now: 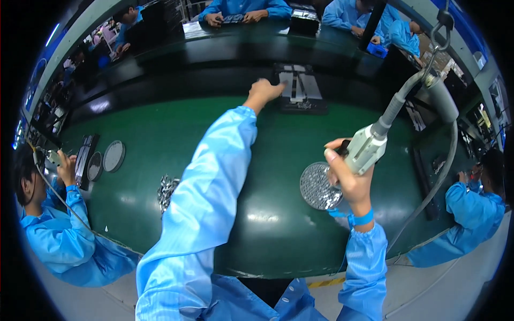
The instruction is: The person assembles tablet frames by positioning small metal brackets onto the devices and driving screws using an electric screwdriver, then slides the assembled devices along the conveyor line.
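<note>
My left arm stretches out across the bench, and its hand (pixel 262 92) is at the left edge of a black tray-like frame (pixel 303 108) with pale grey panels (pixel 309 86) in it. One finger points out toward the frame; I see nothing held, and the rest of the fingers are partly hidden. My right hand (pixel 350 179) is wrapped round a pale electric screwdriver (pixel 366 150), which hangs by its grey cable. Beside and partly behind that hand lies a round clear dish (pixel 315 187) full of small shiny metal parts. A blue band circles my right wrist.
A pile of small metal pieces (pixel 167 191) lies beside my left sleeve. Two round dishes (pixel 113 155) stand at the left. The screwdriver's cable (pixel 448 171) loops down on the right under a metal hook (pixel 442 27). Co-workers in blue sit left, right and across a dark conveyor (pixel 214 53).
</note>
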{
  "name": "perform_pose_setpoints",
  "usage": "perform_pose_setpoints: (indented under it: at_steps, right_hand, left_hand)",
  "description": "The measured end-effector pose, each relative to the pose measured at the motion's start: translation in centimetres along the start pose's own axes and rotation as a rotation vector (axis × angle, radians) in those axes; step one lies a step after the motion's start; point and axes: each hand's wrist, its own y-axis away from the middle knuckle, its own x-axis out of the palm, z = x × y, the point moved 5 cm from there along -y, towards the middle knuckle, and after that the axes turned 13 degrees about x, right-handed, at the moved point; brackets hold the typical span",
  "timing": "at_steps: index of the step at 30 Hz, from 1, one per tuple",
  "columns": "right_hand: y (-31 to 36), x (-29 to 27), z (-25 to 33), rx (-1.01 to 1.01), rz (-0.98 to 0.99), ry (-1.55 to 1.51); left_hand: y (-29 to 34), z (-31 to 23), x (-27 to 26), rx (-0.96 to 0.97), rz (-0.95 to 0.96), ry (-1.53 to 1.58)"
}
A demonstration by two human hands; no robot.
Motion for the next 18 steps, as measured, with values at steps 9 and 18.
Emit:
perform_pose_setpoints:
  at_steps: [9,18]
  right_hand:
    - [0.2,0.8,0.2,-0.045,-0.008,-0.019]
    - [0.2,0.2,0.6,-0.088,-0.055,0.092]
  left_hand:
    - [-6.8,2.8,2.7,0.046,-0.003,0.162]
    - [8.8,-0.1,-7.2,0.190,-0.235,0.618]
